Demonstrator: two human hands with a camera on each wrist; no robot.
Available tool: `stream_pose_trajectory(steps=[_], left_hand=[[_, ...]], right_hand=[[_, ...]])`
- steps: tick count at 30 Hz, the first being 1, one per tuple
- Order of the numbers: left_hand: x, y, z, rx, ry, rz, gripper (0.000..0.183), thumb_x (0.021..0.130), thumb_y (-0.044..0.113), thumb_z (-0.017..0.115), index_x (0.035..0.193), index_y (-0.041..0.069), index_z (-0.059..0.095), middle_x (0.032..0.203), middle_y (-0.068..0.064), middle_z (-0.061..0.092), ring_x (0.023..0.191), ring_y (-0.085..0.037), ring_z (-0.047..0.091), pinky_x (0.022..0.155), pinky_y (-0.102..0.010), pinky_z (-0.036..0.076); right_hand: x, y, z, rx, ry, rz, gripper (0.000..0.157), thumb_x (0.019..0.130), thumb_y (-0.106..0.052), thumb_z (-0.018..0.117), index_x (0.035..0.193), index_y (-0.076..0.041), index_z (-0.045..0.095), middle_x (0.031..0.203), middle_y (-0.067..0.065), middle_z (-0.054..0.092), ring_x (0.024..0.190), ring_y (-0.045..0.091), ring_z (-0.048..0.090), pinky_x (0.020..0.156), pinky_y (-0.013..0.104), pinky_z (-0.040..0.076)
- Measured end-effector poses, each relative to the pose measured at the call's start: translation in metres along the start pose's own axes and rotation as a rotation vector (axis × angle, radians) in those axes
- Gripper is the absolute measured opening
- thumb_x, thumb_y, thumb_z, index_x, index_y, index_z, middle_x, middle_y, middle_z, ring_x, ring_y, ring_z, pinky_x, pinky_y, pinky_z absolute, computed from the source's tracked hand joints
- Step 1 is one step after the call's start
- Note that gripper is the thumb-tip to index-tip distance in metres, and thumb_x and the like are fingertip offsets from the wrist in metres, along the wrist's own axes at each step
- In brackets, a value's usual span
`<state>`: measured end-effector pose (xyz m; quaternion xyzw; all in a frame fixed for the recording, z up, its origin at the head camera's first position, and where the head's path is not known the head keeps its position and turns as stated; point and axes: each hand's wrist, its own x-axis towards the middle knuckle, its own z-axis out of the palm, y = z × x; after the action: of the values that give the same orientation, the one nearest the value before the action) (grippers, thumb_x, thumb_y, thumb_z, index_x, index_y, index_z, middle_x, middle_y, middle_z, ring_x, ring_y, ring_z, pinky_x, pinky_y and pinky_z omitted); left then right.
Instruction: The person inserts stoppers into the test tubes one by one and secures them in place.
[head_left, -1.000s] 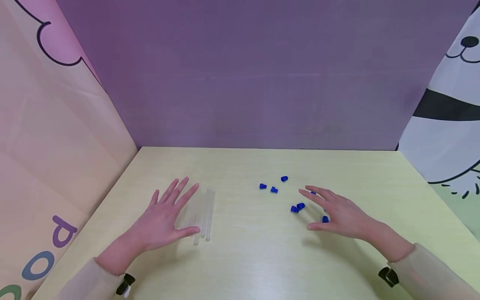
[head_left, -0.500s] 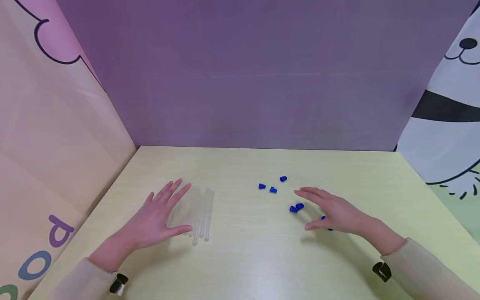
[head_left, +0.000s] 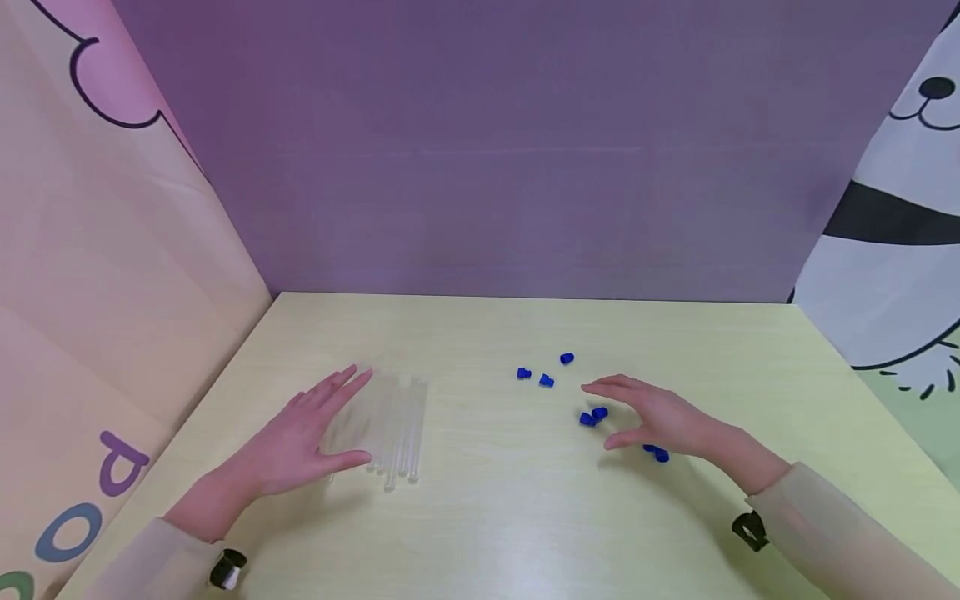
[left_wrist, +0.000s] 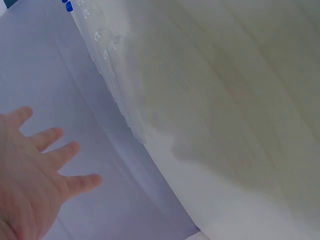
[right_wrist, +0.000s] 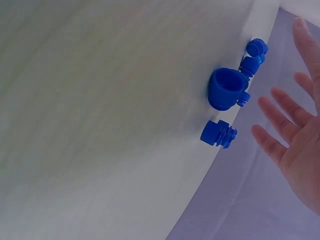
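Several clear test tubes [head_left: 405, 433] lie side by side on the left part of the table, pointing away from me. My left hand [head_left: 288, 446] hovers at their left, fingers stretched, holding nothing; it hides part of the row. On the right, several small blue stoppers [head_left: 547, 380] lie scattered. Above the nearer ones is my right hand [head_left: 663, 421], its thumb apart from its fingers and nothing between them. In the right wrist view a hollow blue stopper [right_wrist: 224, 90] faces the camera, with a ribbed one [right_wrist: 218, 134] nearby. Some stoppers may be hidden under the right hand.
The pale wooden table [head_left: 480, 533] ends at a purple back panel [head_left: 480, 167]. A pinkish printed sheet [head_left: 135, 275] stands along the left side, and a printed panel with a cartoon animal [head_left: 885, 283] along the right.
My left hand has drifted left, uncovering more of the tubes. My right hand has shifted slightly left, and its blue stoppers show more below the palm. The tubes and stoppers lie still.
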<state>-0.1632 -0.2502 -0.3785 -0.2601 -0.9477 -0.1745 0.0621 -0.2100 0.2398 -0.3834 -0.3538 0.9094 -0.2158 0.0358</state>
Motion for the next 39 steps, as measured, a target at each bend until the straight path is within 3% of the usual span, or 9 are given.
stream_pose_trajectory(steps=[9,21,27,39], left_hand=[[-0.004,-0.008,-0.001,-0.072,0.011,0.011,0.091,0.085,0.051,0.07,0.156,0.023,0.02,0.157,-0.011,0.024,0.137,-0.04,0.031,0.102,-0.061,0.031],[-0.006,-0.017,-0.001,-0.069,0.019,0.007,0.088,0.086,0.045,0.072,0.156,0.025,0.022,0.154,-0.016,0.03,0.134,-0.041,0.036,0.093,-0.063,0.04],[-0.008,-0.021,-0.001,-0.089,0.017,-0.019,0.086,0.086,0.046,0.071,0.155,0.024,0.024,0.154,-0.014,0.03,0.134,-0.041,0.035,0.092,-0.064,0.039],[-0.017,-0.031,-0.006,-0.135,0.018,-0.062,0.079,0.088,0.044,0.07,0.153,0.024,0.029,0.15,-0.016,0.037,0.134,-0.042,0.036,0.097,-0.064,0.034]], right_hand=[[0.007,0.009,0.004,0.039,-0.014,-0.017,0.066,0.081,-0.025,0.08,0.138,-0.005,0.053,0.133,0.01,0.053,0.119,0.03,0.054,0.094,0.046,0.046],[0.015,0.015,0.006,0.09,-0.038,-0.015,0.051,0.084,-0.016,0.077,0.129,-0.001,0.058,0.117,0.007,0.061,0.1,0.023,0.058,0.087,0.039,0.05],[0.016,0.014,0.006,0.129,-0.047,-0.011,0.039,0.086,-0.007,0.073,0.123,0.0,0.061,0.112,0.005,0.062,0.096,0.021,0.058,0.079,0.034,0.051],[0.023,0.014,0.011,0.168,-0.058,0.0,0.023,0.088,-0.006,0.071,0.11,-0.005,0.067,0.104,-0.001,0.063,0.091,0.016,0.06,0.08,0.032,0.052]])
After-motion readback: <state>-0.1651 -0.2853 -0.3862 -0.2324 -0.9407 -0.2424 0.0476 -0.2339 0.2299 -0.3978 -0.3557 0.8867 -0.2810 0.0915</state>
